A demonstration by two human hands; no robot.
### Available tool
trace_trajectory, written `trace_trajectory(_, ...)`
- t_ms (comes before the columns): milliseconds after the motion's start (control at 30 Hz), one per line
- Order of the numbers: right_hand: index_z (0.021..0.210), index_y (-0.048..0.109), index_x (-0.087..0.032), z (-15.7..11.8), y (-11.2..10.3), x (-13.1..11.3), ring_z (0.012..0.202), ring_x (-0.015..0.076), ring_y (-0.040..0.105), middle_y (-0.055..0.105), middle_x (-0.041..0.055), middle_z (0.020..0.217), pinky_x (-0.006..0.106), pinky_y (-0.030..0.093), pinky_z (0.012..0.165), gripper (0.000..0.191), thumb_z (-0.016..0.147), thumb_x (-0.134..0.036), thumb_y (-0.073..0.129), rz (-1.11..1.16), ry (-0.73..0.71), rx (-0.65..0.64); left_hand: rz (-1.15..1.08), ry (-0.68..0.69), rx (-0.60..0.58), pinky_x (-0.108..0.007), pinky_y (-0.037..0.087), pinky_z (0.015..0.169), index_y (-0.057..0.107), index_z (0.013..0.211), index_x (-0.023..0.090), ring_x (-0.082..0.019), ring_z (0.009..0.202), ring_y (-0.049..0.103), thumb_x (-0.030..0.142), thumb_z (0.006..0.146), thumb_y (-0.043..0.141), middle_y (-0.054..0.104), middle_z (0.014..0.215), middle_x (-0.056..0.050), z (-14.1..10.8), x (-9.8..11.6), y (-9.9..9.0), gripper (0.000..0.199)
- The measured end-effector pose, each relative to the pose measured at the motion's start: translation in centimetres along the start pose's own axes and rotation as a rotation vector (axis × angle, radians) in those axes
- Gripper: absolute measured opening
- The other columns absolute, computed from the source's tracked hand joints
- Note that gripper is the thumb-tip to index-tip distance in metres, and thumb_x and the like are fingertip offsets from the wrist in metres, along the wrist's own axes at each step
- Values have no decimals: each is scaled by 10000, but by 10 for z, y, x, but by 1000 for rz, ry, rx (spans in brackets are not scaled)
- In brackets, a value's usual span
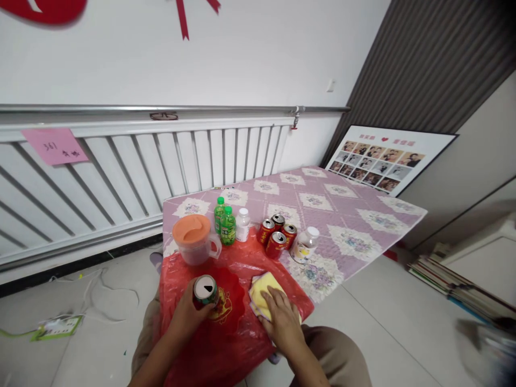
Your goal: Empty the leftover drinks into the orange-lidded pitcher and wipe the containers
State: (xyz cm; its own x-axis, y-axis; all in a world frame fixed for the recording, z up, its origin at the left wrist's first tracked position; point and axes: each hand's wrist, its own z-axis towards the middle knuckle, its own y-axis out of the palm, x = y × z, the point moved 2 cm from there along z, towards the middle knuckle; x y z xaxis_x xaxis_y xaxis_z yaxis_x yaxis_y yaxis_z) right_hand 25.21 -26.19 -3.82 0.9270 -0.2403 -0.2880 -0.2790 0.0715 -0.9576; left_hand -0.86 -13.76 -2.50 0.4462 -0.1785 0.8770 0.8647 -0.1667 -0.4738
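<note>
My left hand (pixel 187 310) is wrapped round a green drink can (pixel 205 290), its pulled-open top facing up. The can is held over a red scalloped plate (pixel 231 301) with a gold print, partly hidden by hand and can. On the right, my right hand (pixel 282 317) lies on a folded yellow cloth (pixel 264 287) with a purple edge, fingers stretched over it. Part of the cloth is hidden under the palm. Both plate and cloth rest on a red plastic sheet (pixel 226 357).
Behind my left hand stands a clear jug (pixel 195 250) with an orange lid. Beyond are green-capped bottles (pixel 228 228), a white bottle (pixel 242 224), several opened red cans (pixel 276 244) and a white-capped bottle (pixel 305 246). A floral tablecloth (pixel 355 242) covers the table, beside a radiator (pixel 193 158).
</note>
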Motion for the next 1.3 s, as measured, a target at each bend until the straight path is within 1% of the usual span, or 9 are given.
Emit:
trace_trajectory(133,1366,566,-259,0,4,1,1377,307,418,500,105,1499,492,365,1046,558,809,-261,612,6,11,17,-69,49,30,-457,486,1045,547,1220,175,-283,1158,638,282,643,765,672,1225,-103,0,15,-4,626)
trace_trajectory(233,1362,567,-256,0,5,2,1381,307,412,497,107,1500,493,364,1045,549,815,-269,609,14,15,23,-120,89,12,-468,487,1040,547,1213,171,-286,1144,638,261,621,767,674,1209,-109,4,36,1,638)
trace_trajectory(333,1361,569,-246,0,3,1,1381,301,413,501,108,1495,480,358,1056,547,816,-271,607,21,24,10,-180,132,-59,-442,484,1040,539,1224,175,-265,1136,636,209,623,745,668,1211,-101,14,60,18,636)
trace_trajectory(467,1363,565,-261,0,0,0,1389,291,405,500,93,1496,464,358,1056,559,806,-242,604,37,55,-12,-260,177,-122,-379,499,1003,528,1226,186,-226,1100,638,165,643,731,654,1209,-86,39,81,57,617)
trace_trajectory(567,1367,558,-276,0,0,1,1396,284,394,488,76,1509,463,348,1059,578,793,-218,593,53,75,-22,-288,174,-76,-375,494,993,521,1228,172,-223,1085,628,124,623,733,629,1207,-97,65,82,94,643)
trace_trajectory(667,1370,555,-276,1,2,2,1404,285,382,477,68,1519,467,327,1075,602,773,-208,593,65,83,-33,-222,119,26,-399,445,1044,541,1210,174,-239,1124,596,93,579,753,615,1207,-91,91,75,128,671)
trace_trajectory(833,1357,562,-310,0,5,5,1402,274,384,490,44,1511,444,323,1078,637,735,-176,598,62,101,-26,-199,33,98,-406,415,1068,561,1169,171,-259,1157,579,91,552,763,622,1165,-80,119,69,171,653)
trace_trajectory(1033,1353,571,-326,0,15,12,1409,284,390,491,22,1517,457,329,1090,632,736,-189,602,94,81,1,-204,29,97,-405,413,1065,560,1173,185,-261,1160,575,77,563,737,618,1176,-75,139,69,200,644)
trace_trajectory(1300,1357,558,-358,1,32,21,1394,322,418,505,38,1505,512,374,1063,573,796,-260,613,93,39,39,-193,63,76,-432,397,1089,538,1214,181,-277,1198,554,98,602,722,592,1240,-103,150,60,220,645)
